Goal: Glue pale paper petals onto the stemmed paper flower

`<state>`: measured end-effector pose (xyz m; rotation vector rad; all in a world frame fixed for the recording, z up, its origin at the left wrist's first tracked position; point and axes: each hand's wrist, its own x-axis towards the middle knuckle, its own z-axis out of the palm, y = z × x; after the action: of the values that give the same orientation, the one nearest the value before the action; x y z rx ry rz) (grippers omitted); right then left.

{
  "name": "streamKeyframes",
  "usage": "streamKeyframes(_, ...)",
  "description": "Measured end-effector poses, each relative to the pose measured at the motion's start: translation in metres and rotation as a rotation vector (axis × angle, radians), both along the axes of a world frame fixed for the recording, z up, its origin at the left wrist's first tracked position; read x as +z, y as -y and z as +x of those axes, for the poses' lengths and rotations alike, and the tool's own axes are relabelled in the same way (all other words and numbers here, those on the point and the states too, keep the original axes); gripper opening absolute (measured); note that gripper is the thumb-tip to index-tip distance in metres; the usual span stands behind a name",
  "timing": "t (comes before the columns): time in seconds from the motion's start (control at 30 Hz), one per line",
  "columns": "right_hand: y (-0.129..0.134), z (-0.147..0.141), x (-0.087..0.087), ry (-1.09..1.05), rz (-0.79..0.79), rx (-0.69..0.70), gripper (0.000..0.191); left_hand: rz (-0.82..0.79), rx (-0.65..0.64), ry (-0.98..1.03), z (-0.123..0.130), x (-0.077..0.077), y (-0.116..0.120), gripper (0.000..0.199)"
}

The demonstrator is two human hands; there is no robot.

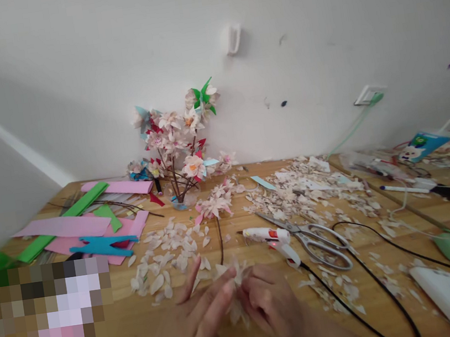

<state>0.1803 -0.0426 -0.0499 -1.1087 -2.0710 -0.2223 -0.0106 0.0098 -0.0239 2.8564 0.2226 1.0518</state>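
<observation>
Pale, translucent petals (239,314) are bunched between my two hands near the table's front. My left hand (206,316) has its index and middle fingers stretched against them, with another finger raised; its thumb is hidden. Curled tightly, my right hand (268,299) pinches the bunch from the right side. Just beyond my hands lies a pink-white flower (215,200) on a brown stem. Loose white petals (169,249) are spread to the left of that stem. To the right rest a white glue gun (265,235) with a small red light and grey-handled scissors (319,241).
Flowering branches stand in a small glass (181,201) by the wall. Pink, green and blue paper strips (66,228) lie at the left. Petal scraps (311,184) cover the back right, with a blue cup (425,145) beyond. A black cable (339,300) crosses the right side.
</observation>
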Motion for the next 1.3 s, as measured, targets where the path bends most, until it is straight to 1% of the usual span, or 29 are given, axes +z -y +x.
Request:
streamKeyframes(0.1,0.0,-0.002,-0.001,0.017,0.019,-0.019,0.034,0.063,0.021,0.008,0.005,0.0,0.002,0.08)
streamKeyframes(0.2,0.0,-0.005,0.003,-0.006,0.071,-0.019,0.037,0.021,0.078,-0.005,0.007,-0.003,0.003,0.08)
streamKeyframes(0.33,0.0,-0.006,0.006,-0.032,0.093,-0.056,0.038,-0.023,0.051,-0.018,0.009,-0.012,0.003,0.083)
streamKeyframes(0.43,0.0,-0.006,0.005,-0.018,0.09,-0.065,0.037,-0.121,0.064,-0.004,0.008,-0.019,0.003,0.085)
streamKeyframes(0.5,0.0,-0.005,0.004,-0.007,0.097,-0.063,0.037,-0.17,0.076,0.023,0.007,-0.021,0.003,0.086)
streamKeyframes(0.6,0.0,-0.004,0.003,-0.008,0.109,-0.055,0.036,-0.184,0.07,0.077,0.008,-0.021,0.002,0.085)
streamKeyframes(0.7,-0.001,-0.005,0.004,-0.026,0.114,-0.05,0.036,-0.181,0.038,0.043,0.009,-0.022,0.002,0.083)
streamKeyframes(0.83,-0.001,-0.006,0.004,-0.04,0.096,-0.05,0.038,-0.159,0.03,0.001,0.01,-0.03,0.005,0.086)
streamKeyframes(0.9,-0.001,-0.005,0.004,-0.04,0.091,-0.052,0.038,-0.206,0.054,-0.003,0.009,-0.033,0.006,0.089)
streamKeyframes(1.0,0.0,-0.004,0.003,-0.026,0.077,-0.064,0.039,-0.326,0.056,0.015,0.008,-0.033,0.008,0.089)
streamKeyframes(1.07,0.0,-0.003,0.002,-0.008,0.06,-0.073,0.038,-0.368,0.032,0.059,0.008,-0.031,0.007,0.088)
streamKeyframes(1.13,0.0,-0.003,0.002,-0.003,0.054,-0.071,0.037,-0.376,0.016,0.093,0.007,-0.03,0.006,0.087)
streamKeyframes(1.3,-0.001,-0.004,0.001,-0.033,0.07,-0.059,0.036,-0.357,0.032,0.063,0.008,-0.033,0.007,0.084)
